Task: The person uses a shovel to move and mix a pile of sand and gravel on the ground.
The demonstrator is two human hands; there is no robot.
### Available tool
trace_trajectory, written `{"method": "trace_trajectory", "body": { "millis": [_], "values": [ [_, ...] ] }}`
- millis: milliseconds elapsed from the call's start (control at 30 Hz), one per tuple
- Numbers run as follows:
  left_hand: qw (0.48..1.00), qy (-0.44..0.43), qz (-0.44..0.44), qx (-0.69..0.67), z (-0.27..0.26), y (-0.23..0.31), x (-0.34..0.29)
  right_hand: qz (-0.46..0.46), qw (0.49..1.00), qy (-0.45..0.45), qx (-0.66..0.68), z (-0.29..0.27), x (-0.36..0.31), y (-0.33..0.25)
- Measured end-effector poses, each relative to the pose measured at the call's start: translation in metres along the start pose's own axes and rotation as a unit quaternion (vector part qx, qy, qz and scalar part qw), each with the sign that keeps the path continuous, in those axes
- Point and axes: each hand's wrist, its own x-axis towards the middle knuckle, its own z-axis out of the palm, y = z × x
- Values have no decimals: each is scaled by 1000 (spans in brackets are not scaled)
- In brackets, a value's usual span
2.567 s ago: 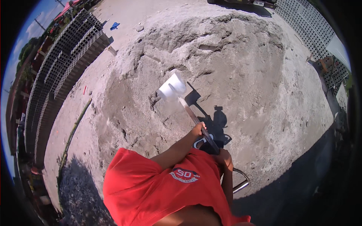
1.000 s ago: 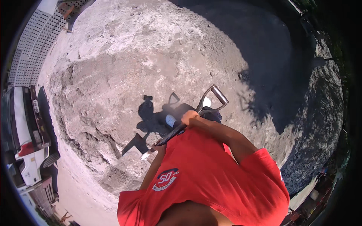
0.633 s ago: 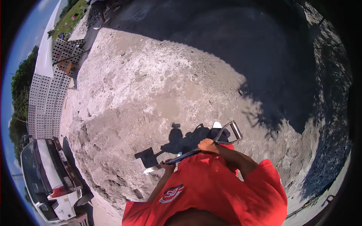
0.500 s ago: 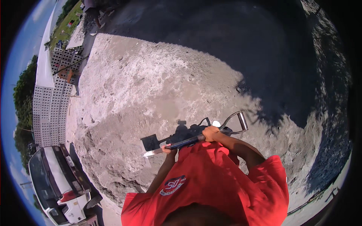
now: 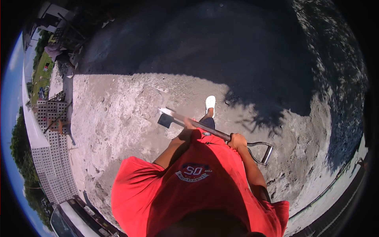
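Note:
A shovel (image 5: pixel 214 132) lies slantwise across the front of my body, held above the ground. My left hand (image 5: pixel 189 125) wraps round its shaft near the blade. Farther up the shaft, close to the metal D-shaped handle (image 5: pixel 267 155), my right hand (image 5: pixel 237 141) is closed on it. The bright blade (image 5: pixel 166 111) points to the left and looks partly washed out by sunlight. Just below the blade, its dark shadow falls on the pale ground (image 5: pixel 118 114). No load can be made out on the blade.
One white shoe (image 5: pixel 210 103) of mine stands ahead on uneven, stony ground. Perforated blocks (image 5: pixel 53 158) are stacked at the left, with a vehicle (image 5: pixel 79 217) parked nearer. Another person (image 5: pixel 59 54) is bent over at the far left. Deep shade (image 5: pixel 197 39) covers the far ground.
My body and view have turned; the blocks and vehicle sit lower in view. The shovel now slants the other way, handle end nearer me. A white shoe has come into fuller view ahead.

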Motion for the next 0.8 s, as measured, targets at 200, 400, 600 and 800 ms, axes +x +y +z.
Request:
{"method": "trace_trajectory", "body": {
  "millis": [200, 400, 600, 800],
  "values": [
    [976, -149, -19, 156, 280, 53, 88, 60, 984, 68, 153, -61, 82, -22],
    [850, 52, 184, 492, 469, 86, 77, 57, 717, -306, 624, -190, 127, -25],
    [903, -30, 143, 403, 477, 61, 43, 72, 779, -318, 536, -236, 124, 8],
    [984, -175, -5, 20, 324, 44, 68, -32, 924, -322, 204, -282, 127, 0]
  ]
}}
